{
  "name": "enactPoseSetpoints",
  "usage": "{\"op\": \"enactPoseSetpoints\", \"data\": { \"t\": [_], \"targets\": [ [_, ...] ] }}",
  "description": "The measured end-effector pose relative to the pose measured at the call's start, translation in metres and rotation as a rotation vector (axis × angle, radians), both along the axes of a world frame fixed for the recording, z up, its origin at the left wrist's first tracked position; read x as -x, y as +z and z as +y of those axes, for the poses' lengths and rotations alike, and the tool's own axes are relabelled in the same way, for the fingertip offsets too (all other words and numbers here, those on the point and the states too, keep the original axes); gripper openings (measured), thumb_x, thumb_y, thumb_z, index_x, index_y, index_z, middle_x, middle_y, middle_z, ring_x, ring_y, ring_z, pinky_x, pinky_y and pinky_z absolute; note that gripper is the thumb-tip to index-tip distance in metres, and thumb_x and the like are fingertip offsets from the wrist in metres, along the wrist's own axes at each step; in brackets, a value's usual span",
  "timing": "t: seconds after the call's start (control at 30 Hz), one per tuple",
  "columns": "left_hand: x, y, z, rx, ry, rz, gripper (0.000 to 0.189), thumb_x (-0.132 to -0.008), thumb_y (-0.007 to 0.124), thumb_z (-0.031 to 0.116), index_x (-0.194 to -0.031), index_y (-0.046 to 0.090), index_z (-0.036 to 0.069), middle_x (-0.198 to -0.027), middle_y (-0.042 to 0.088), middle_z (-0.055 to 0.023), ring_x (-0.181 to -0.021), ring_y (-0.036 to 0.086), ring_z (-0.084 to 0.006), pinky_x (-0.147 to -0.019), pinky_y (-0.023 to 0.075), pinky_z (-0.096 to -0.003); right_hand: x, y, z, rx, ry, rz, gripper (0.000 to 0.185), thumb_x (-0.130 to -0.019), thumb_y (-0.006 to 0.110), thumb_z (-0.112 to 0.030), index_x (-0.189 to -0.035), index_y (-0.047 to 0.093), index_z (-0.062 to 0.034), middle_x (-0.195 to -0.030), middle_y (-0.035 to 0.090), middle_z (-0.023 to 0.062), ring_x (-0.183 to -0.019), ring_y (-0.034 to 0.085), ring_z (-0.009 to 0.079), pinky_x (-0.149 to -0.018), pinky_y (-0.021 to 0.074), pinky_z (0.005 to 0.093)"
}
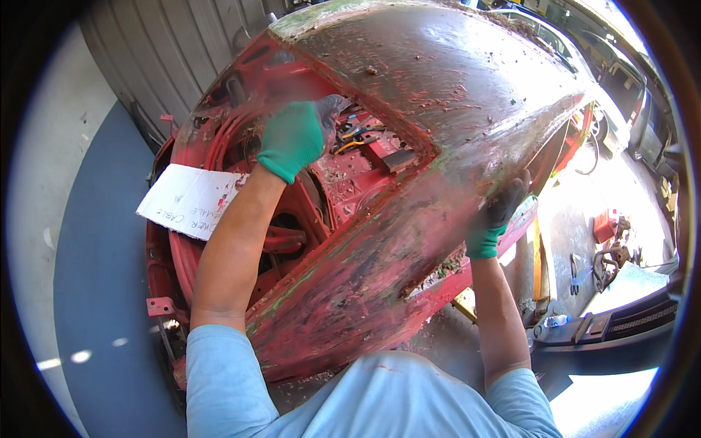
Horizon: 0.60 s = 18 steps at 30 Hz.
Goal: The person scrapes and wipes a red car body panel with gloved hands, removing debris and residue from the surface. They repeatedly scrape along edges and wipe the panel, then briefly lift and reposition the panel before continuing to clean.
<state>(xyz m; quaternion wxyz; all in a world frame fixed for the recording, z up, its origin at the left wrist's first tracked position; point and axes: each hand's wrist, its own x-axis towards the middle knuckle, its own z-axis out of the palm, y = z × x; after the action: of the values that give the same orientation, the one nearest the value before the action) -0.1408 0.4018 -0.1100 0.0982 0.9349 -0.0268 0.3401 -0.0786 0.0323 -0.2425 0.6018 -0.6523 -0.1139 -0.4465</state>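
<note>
A scraped red car body shell (372, 263) fills the middle of the view, its paint worn to brown and green patches. My left hand (296, 134), in a green glove with dark fingers, is over the opening in the shell, close to its upper edge. Its fingers are blurred, and I cannot tell if they hold anything. Inside the opening lie pliers with yellow handles (353, 145) among other tools and paint flakes. My right hand (495, 216), gloved alike, is at the right side of the body panel. Blur hides its grip too.
A white board with handwriting (189, 200) rests on the shell's left edge, partly behind my left forearm. Ribbed metal sheeting (159, 49) stands behind. On the right floor are a red container (605, 225), a plastic bottle (557, 321) and a dark bumper (602, 334). Other cars (613, 71) stand beyond.
</note>
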Motion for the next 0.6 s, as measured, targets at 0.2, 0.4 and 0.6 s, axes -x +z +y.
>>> {"op": "enactPoseSetpoints", "data": {
  "t": [0.2,0.4,0.6],
  "targets": [
    [-0.002,-0.001,0.0,0.049,0.066,0.063,0.029,-0.1,0.062,0.02,-0.124,0.077,0.013,-0.107,0.075,-0.0209,-0.097,0.074,-0.0399,-0.083,0.0604,-0.0457,0.002,0.006,-0.002,0.041,-0.037,0.016,0.063,-0.116,0.036,-0.041,-0.16,0.035,0.0047,-0.164,0.038,0.0174,-0.151,0.036,0.0277,-0.127,0.0268,0.0426],
    [0.005,0.002,-0.008,0.046,-0.042,-0.065,0.026,-0.1,0.061,0.03,-0.114,0.078,0.016,-0.09,0.075,-0.0215,-0.084,0.074,-0.0409,-0.074,0.0577,-0.051,0.001,0.007,-0.001,-0.032,0.015,0.029,0.063,-0.116,0.036,-0.041,-0.16,0.036,0.0041,-0.164,0.038,0.017,-0.152,0.036,0.0278,-0.127,0.0262,0.0427],
    [0.02,0.012,-0.024,0.028,0.08,0.119,0.028,-0.102,0.062,0.027,-0.125,0.077,0.025,-0.107,0.075,-0.0194,-0.091,0.073,-0.0411,-0.079,0.0601,-0.049,-0.001,0.0,-0.003,0.012,-0.027,0.003,0.063,-0.116,0.035,-0.042,-0.16,0.035,0.0034,-0.165,0.037,0.0172,-0.153,0.035,0.0282,-0.127,0.0249,0.0424]
  ]
}}
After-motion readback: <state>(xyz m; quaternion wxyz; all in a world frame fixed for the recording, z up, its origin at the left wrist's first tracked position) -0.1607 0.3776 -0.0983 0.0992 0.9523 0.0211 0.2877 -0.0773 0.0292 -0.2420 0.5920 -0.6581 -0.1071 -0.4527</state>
